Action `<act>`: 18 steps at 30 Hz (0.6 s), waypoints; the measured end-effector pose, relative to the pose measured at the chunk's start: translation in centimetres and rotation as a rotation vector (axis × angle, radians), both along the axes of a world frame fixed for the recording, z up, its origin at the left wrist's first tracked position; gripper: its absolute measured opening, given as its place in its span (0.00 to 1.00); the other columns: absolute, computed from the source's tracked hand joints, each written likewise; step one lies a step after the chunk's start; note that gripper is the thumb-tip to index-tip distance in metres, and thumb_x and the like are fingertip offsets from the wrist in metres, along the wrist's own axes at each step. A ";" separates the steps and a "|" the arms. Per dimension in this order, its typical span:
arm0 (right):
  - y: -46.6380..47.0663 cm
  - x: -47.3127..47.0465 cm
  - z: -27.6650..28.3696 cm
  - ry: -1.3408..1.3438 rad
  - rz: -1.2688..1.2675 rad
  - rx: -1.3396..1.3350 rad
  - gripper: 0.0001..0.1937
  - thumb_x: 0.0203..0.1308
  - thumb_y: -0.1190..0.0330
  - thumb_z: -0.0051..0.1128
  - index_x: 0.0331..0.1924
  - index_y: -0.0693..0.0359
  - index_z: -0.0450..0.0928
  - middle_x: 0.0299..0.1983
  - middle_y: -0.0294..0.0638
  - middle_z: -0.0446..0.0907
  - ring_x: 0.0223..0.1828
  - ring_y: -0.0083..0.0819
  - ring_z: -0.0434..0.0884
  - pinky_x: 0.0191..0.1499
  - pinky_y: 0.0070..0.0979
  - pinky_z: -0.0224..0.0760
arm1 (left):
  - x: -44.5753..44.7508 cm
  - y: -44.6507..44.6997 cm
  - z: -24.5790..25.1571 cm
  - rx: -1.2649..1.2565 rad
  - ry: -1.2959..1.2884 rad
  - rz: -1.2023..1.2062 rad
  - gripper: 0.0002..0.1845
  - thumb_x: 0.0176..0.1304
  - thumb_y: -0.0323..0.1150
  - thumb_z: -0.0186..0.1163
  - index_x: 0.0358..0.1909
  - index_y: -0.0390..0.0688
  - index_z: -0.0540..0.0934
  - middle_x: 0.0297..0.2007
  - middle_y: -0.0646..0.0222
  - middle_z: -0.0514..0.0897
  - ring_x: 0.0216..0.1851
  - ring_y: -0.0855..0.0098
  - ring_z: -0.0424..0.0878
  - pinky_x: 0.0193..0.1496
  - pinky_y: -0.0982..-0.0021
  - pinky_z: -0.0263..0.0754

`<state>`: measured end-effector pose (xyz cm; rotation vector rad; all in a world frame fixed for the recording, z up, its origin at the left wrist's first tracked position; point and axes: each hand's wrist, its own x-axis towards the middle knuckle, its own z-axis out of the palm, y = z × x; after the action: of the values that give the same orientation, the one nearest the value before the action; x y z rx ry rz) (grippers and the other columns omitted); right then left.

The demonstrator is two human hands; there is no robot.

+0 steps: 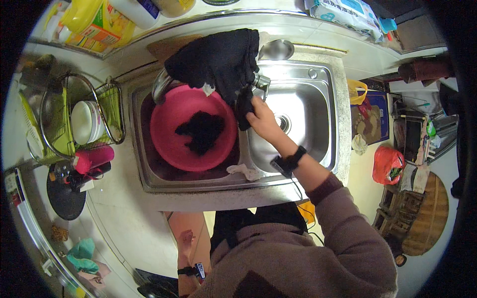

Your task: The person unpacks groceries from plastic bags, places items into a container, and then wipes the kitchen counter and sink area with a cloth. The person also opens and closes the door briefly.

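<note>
A large black cloth (pixel 220 59) hangs over the faucet, whose chrome spout (pixel 162 87) and handle (pixel 263 81) show on either side. My right hand (pixel 264 121) grips a hanging end of this cloth above the divider between the two basins. In the left basin sits a pink plastic basin (pixel 164 138) with a bunched black cloth (pixel 201 132) inside. The steel right basin (pixel 313 123) has a drain (pixel 282 123). My left hand (pixel 185 240) is low beside my body, below the counter edge; its fingers are too unclear to judge.
A crumpled whitish cloth (pixel 244 172) lies on the sink's front rim. Left of the sink stand a wire dish rack (pixel 121 111) with white bowls (pixel 84 122) and a pink bottle (pixel 95 158). Bottles (pixel 100 22) line the back ledge. On the floor at right is a red bag (pixel 385 164).
</note>
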<state>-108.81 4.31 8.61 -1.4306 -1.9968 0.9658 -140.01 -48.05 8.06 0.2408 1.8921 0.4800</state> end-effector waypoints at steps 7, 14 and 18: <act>1.1 -4.1 -0.1 -0.431 0.113 0.325 0.17 0.50 0.61 0.59 0.41 0.62 0.80 0.48 0.49 0.74 0.50 0.51 0.72 0.53 0.42 0.70 | 1.6 1.9 3.5 0.135 0.249 -0.182 0.12 0.69 0.34 0.57 0.47 0.35 0.79 0.45 0.59 0.83 0.37 0.63 0.84 0.36 0.68 0.79; -3.1 -3.1 -0.3 -0.383 0.242 0.293 0.20 0.50 0.63 0.58 0.48 0.62 0.79 0.51 0.48 0.75 0.53 0.49 0.71 0.56 0.39 0.69 | 5.2 19.2 8.9 0.470 0.420 -0.661 0.15 0.65 0.31 0.56 0.52 0.40 0.77 0.47 0.53 0.81 0.48 0.54 0.80 0.52 0.61 0.74; -5.6 -1.6 0.3 -0.347 0.274 0.210 0.22 0.50 0.65 0.57 0.51 0.62 0.78 0.53 0.48 0.74 0.53 0.50 0.71 0.57 0.38 0.69 | 10.5 27.6 7.6 0.713 0.368 -0.955 0.19 0.62 0.31 0.58 0.56 0.41 0.75 0.53 0.54 0.77 0.56 0.52 0.75 0.60 0.59 0.69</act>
<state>-110.44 -1.32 8.86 -1.2988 -2.5157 0.6161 -129.54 -20.42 15.71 1.6961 1.6235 0.4285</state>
